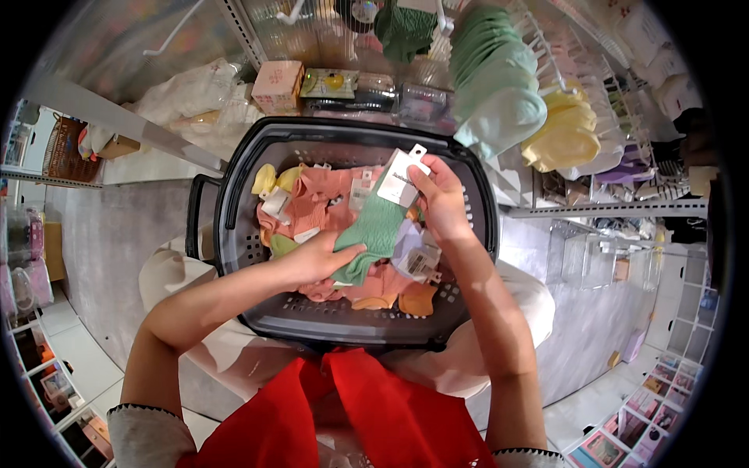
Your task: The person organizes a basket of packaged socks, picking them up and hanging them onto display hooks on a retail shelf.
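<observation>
A pair of green knitted socks (pixel 371 228) is stretched between my two hands above the basket. My right hand (pixel 440 196) pinches the white card header (pixel 400 182) at the socks' upper end; the card bears writing and has a hanging tab. My left hand (pixel 319 257) grips the lower end, thumb on top. Beneath lies a dark grey plastic basket (pixel 351 327) with a black rim and perforated walls. Coral-pink socks (pixel 316 196) fill much of it. Yellow socks (pixel 267 178) lie at its far left, lilac socks (pixel 409 243) at the right, orange socks (pixel 415 299) near the front.
Mint green socks (pixel 500 111) and yellow socks (pixel 562 137) hang from rack hooks at the upper right. Dark green socks (pixel 405 29) hang from a hook beyond the basket. A pink box (pixel 278 88) and plastic-wrapped goods (pixel 190 90) sit on the low shelf.
</observation>
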{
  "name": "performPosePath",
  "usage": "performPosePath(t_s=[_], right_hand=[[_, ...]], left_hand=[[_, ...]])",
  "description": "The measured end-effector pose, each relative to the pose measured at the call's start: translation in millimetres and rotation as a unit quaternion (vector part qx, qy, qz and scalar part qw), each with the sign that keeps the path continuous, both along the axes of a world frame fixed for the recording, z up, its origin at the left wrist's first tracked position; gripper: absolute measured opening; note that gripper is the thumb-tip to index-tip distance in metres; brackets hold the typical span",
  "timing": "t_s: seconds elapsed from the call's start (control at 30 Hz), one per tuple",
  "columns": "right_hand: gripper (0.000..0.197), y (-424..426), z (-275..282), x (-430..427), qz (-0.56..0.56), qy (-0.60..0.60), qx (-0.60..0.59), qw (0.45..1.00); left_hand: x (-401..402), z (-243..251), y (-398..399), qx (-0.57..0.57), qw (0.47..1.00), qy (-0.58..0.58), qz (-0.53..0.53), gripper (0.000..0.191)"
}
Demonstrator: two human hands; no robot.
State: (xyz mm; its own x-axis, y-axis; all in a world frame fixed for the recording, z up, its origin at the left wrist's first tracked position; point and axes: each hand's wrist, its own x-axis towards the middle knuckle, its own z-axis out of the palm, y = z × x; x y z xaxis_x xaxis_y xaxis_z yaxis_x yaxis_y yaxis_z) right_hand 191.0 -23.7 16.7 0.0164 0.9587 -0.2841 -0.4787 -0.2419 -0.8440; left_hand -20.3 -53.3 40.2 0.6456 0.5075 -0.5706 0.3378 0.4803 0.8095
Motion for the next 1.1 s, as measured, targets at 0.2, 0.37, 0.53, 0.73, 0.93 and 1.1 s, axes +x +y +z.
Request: performPosePath(t_s=[0.2, 0.37, 0.53, 0.73, 0.93, 1.1], right_hand=[[0.008, -6.8, 3.5, 4.3, -0.109, -0.022, -0.004, 0.994], [0.011, -12.1, 56.3, -0.7, -0.120, -0.045, 0.020, 0.992], [0.013, 17.2, 127.0, -16.3, -0.204, -0.178, 0.155, 0.950], [0.009, 45.5, 183.3, -51.6, -0.250, -0.231, 0.211, 0.916], [0.010, 48.3, 178.7, -54.2, -0.272, -0.199, 0.210, 0.918], [0.014, 48.7, 174.1, -62.2, -0.303, -0.297, 0.252, 0.869]], left_hand=[[-2.9, 8.1, -2.8, 0.070, 0.994, -0.062, -0.050, 0.031], [-9.6, 11.1, -5.1, 0.226, 0.973, 0.000, -0.053, 0.028], [-11.5, 29.7, 9.9, 0.290, 0.957, -0.019, 0.014, 0.026], [-17.8, 45.0, 26.0, 0.337, 0.933, -0.052, 0.112, 0.027], [-21.8, 53.6, 22.6, 0.359, 0.930, -0.044, 0.064, 0.026], [-19.3, 51.8, 21.1, 0.320, 0.945, -0.038, 0.058, 0.024]])
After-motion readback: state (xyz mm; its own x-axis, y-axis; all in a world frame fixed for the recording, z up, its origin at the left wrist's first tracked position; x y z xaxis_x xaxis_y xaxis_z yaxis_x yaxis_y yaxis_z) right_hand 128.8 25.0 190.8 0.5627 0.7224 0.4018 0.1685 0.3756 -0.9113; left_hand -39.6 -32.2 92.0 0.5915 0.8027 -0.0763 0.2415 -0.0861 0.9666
